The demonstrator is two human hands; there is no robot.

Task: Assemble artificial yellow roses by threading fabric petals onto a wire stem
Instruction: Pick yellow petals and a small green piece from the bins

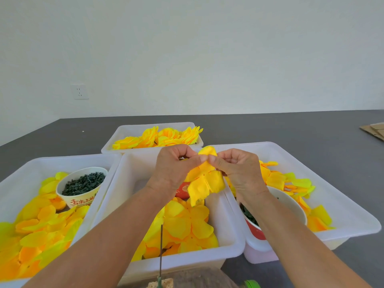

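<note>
At the left edge of the dark floor point(311, 142) a white bin point(25, 173) holds loose yellow petals point(37, 229) and a paper cup point(83, 190) of dark green pieces. Behind, toward the wall, a smaller bin point(124, 134) carries finished yellow roses point(162, 137). The middle bin point(226, 242) has more petals along its near edge, with a thin wire stem point(161, 252) standing upright just in front of it. Above this bin, the left hand point(174, 167) and the right hand point(236, 167) meet, both pinching the top of a yellow petal piece point(204, 181) that hangs between them. The right bin point(353, 217) holds scattered petals and a red-and-white bowl point(291, 208), partly hidden by the right forearm.
</note>
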